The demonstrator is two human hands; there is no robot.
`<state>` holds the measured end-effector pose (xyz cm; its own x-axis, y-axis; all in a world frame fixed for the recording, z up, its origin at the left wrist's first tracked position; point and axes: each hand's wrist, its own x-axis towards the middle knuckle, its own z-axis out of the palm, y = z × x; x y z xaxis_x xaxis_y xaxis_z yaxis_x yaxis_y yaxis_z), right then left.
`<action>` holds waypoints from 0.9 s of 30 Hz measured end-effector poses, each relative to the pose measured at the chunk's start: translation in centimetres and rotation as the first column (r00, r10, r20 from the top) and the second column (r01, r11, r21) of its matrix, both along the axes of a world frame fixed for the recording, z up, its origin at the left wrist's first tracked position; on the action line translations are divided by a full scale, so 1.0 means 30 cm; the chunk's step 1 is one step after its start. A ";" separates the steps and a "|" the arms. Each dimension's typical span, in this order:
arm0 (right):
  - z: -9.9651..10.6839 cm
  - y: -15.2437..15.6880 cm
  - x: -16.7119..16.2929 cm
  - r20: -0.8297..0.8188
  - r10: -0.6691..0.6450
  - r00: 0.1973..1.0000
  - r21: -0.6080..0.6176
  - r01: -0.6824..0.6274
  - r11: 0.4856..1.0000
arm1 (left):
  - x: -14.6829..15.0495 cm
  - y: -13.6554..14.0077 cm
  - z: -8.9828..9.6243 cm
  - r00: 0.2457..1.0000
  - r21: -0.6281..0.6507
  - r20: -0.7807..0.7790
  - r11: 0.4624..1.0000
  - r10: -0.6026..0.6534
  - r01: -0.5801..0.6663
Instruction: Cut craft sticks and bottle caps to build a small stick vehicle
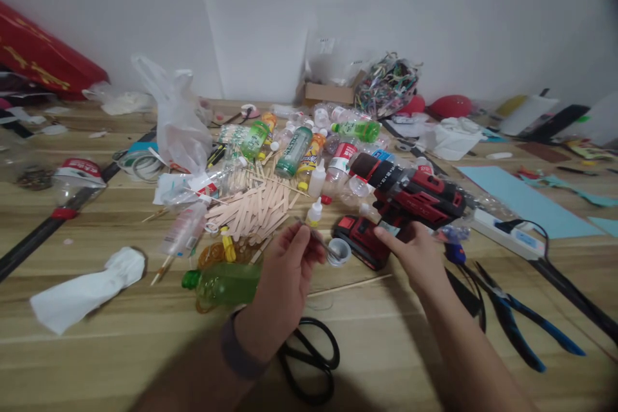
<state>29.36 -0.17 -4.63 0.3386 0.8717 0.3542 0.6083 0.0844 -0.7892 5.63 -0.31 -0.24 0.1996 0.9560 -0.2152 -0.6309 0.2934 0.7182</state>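
Note:
My left hand (290, 267) is closed in a pinch on a thin grey rod-like piece (316, 235), whose far end reaches over a small white cup (340, 253). My right hand (416, 251) grips the handle of a red and black cordless drill (420, 190), thumb toward its battery base (360, 238); some fingers are hidden. The drill lies on its side, its chuck pointing left. Beneath my left wrist are black-handled scissors (309, 360), partly covered. A green plastic bottle (226, 283) lies left of that hand.
Wooden sticks (255, 206) and several plastic bottles (295, 151) crowd the middle of the table. Blue-handled pliers (512, 309) and a white power strip (506, 232) lie at right. A crumpled white paper piece (91, 290) is at left, a white plastic bag (178, 122) behind it.

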 end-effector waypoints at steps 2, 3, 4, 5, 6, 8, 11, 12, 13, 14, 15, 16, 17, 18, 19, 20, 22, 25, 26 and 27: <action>-0.029 0.044 -0.006 -0.069 -0.030 0.997 -0.018 0.029 0.999 | 0.016 0.045 0.045 0.996 -0.014 0.081 0.999 0.039 -0.038; -0.044 0.060 -0.012 -0.103 -0.055 0.993 -0.023 0.053 0.998 | 0.022 0.067 0.065 0.993 -0.015 0.108 0.999 0.051 -0.050; -0.059 0.073 -0.018 -0.132 -0.083 0.988 -0.026 0.080 0.996 | 0.027 0.086 0.083 0.989 -0.022 0.138 0.998 0.058 -0.056; -0.074 0.082 -0.021 -0.158 -0.114 0.981 -0.028 0.111 0.993 | 0.031 0.104 0.099 0.984 -0.031 0.167 0.998 0.061 -0.056; -0.087 0.088 -0.023 -0.181 -0.147 0.972 -0.032 0.144 0.989 | 0.033 0.119 0.113 0.979 -0.043 0.196 0.998 0.060 -0.052; -0.106 0.091 -0.018 -0.217 -0.214 0.952 -0.042 0.210 0.977 | 0.037 0.145 0.136 0.966 -0.068 0.252 0.997 0.056 -0.040; -0.116 0.079 0.002 -0.246 -0.273 0.930 -0.059 0.267 0.962 | 0.045 0.175 0.155 0.943 -0.093 0.326 0.995 0.061 -0.032; -0.115 0.072 0.010 -0.252 -0.274 0.928 -0.057 0.268 0.962 | 0.048 0.183 0.156 0.936 -0.097 0.346 0.995 0.065 -0.033; -0.113 0.065 0.018 -0.256 -0.263 0.930 -0.051 0.259 0.965 | 0.052 0.192 0.154 0.929 -0.092 0.362 0.995 0.071 -0.040; -0.110 0.057 0.025 -0.260 -0.245 0.934 -0.043 0.242 0.969 | 0.055 0.200 0.149 0.925 -0.075 0.372 0.996 0.076 -0.052; -0.108 0.050 0.031 -0.263 -0.223 0.939 -0.033 0.222 0.974 | 0.059 0.208 0.141 0.925 -0.048 0.372 0.997 0.081 -0.068; -0.106 0.043 0.037 -0.264 -0.201 0.943 -0.024 0.202 0.979 | 0.064 0.215 0.132 0.927 -0.014 0.366 0.996 0.084 -0.085; -0.105 0.038 0.041 -0.264 -0.179 0.948 -0.015 0.181 0.983 | 0.069 0.221 0.123 0.931 0.018 0.355 0.995 0.088 -0.101; -0.104 0.034 0.045 -0.263 -0.158 0.952 -0.008 0.162 0.987 | 0.075 0.226 0.114 0.935 0.045 0.344 0.993 0.090 -0.112; -0.105 0.032 0.048 -0.263 -0.141 0.955 -0.001 0.146 0.989 | 0.082 0.231 0.106 0.938 0.064 0.334 0.991 0.088 -0.116; -0.105 0.030 0.050 -0.262 -0.126 0.957 0.005 0.132 0.991 | 0.089 0.235 0.100 0.941 0.071 0.326 0.991 0.084 -0.113; -0.105 0.029 0.055 -0.256 -0.106 0.961 0.014 0.113 0.993 | 0.104 0.242 0.093 0.945 0.077 0.318 0.992 0.072 -0.101; -0.099 0.029 0.059 -0.240 -0.092 0.966 0.014 0.098 0.995 | 0.124 0.250 0.090 0.950 0.089 0.307 0.992 0.061 -0.092; -0.095 0.029 0.060 -0.237 -0.086 0.968 0.010 0.091 0.996 | 0.130 0.252 0.089 0.950 0.091 0.307 0.992 0.060 -0.092; -0.090 0.028 0.060 -0.233 -0.079 0.969 0.003 0.082 0.997 | 0.136 0.254 0.088 0.950 0.093 0.308 0.991 0.058 -0.091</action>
